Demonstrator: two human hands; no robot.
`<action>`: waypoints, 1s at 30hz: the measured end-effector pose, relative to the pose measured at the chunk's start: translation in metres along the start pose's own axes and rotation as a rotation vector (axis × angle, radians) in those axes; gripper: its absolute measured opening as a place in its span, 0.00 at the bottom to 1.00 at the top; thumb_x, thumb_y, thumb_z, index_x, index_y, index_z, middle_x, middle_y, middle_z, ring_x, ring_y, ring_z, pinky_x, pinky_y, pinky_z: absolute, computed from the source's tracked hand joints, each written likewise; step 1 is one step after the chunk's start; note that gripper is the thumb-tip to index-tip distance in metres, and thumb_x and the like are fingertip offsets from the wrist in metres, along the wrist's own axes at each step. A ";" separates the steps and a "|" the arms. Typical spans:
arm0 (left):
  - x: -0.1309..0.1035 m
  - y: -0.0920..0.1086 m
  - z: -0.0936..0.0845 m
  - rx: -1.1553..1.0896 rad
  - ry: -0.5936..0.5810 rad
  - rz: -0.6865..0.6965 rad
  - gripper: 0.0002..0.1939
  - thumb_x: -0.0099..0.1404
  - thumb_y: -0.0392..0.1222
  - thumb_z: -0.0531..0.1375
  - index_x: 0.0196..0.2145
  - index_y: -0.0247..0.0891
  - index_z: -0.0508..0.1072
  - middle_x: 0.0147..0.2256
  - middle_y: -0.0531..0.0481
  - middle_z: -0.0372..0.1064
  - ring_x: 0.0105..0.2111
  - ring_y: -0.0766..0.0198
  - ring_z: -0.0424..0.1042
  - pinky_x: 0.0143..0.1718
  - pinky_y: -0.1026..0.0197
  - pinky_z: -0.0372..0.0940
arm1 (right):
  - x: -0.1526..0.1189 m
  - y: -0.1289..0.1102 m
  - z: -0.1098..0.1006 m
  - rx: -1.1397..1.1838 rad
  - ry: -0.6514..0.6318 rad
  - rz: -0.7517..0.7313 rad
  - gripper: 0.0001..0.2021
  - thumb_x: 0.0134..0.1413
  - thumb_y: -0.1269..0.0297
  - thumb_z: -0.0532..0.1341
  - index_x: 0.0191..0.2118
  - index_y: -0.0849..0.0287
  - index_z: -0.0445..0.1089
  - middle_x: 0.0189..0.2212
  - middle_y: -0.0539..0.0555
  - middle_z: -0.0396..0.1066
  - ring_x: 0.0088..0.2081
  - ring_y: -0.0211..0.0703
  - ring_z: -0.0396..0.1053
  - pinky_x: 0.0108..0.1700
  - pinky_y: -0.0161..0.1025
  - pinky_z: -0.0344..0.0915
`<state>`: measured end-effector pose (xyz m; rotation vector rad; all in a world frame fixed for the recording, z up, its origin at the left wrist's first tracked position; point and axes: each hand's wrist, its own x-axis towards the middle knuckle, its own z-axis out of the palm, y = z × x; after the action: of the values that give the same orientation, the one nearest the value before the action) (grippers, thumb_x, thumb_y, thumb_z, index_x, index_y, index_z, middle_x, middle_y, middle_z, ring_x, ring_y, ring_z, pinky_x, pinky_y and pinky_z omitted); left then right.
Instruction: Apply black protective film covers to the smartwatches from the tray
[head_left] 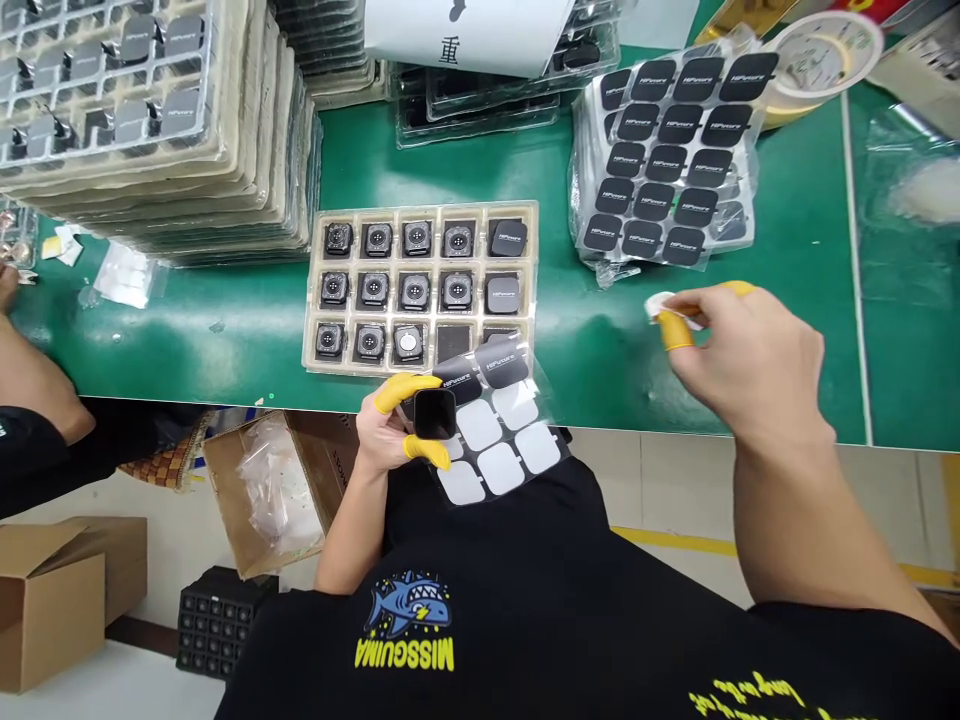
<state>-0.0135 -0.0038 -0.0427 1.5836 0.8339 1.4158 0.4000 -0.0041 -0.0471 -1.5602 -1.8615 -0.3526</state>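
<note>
My left hand (390,428), with yellow finger cots, grips a dark square watch body (434,414) together with a clear sticker sheet (501,467). That sheet bears black labels at its far end and several white squares. Off to the right, my right hand (739,345) pinches a small white piece (660,306) just above the green table (577,330). A beige tray (307,345) lies beyond my left hand; several watch bodies sit face down in it, and black-labelled squares fill part of its right column. The sheet hides the tray's near right corner.
Tall stacked trays (262,150) stand at the left. A pile of black label sheets (664,160) lies at the right, beside tape rolls (825,60). More trays (480,125) are at the back under white paper (465,35). Another person's arm (37,380) is at the far left, above open boxes (64,610).
</note>
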 end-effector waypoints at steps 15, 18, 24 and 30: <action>0.017 0.009 0.016 0.044 -0.107 0.080 0.43 0.40 0.75 0.77 0.46 0.41 0.90 0.32 0.47 0.84 0.30 0.60 0.80 0.33 0.60 0.75 | 0.041 -0.158 -0.061 0.403 -0.172 -0.302 0.13 0.71 0.77 0.63 0.53 0.52 0.78 0.40 0.53 0.82 0.36 0.44 0.74 0.37 0.41 0.70; 0.016 0.011 0.018 0.045 -0.124 0.089 0.42 0.44 0.74 0.78 0.48 0.41 0.89 0.34 0.46 0.85 0.30 0.60 0.81 0.33 0.61 0.76 | 0.056 -0.186 -0.050 0.439 -0.190 -0.500 0.10 0.75 0.74 0.59 0.50 0.60 0.79 0.34 0.55 0.80 0.34 0.45 0.70 0.34 0.43 0.66; 0.012 0.010 0.014 0.008 -0.058 0.094 0.42 0.41 0.69 0.81 0.50 0.44 0.89 0.36 0.48 0.86 0.33 0.59 0.83 0.36 0.61 0.76 | 0.059 -0.165 -0.042 0.264 -0.148 -0.424 0.12 0.70 0.78 0.61 0.46 0.58 0.81 0.36 0.56 0.80 0.35 0.46 0.71 0.33 0.43 0.65; 0.011 0.009 0.008 -0.082 -0.048 0.025 0.44 0.39 0.71 0.79 0.52 0.46 0.89 0.36 0.48 0.85 0.34 0.58 0.82 0.38 0.59 0.76 | 0.022 -0.073 -0.052 -0.041 -0.110 0.082 0.07 0.67 0.70 0.69 0.47 0.54 0.82 0.39 0.58 0.83 0.38 0.46 0.77 0.34 0.40 0.65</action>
<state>-0.0048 0.0013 -0.0299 1.5651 0.7213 1.4061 0.3465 -0.0363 0.0204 -1.7086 -1.8766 -0.2740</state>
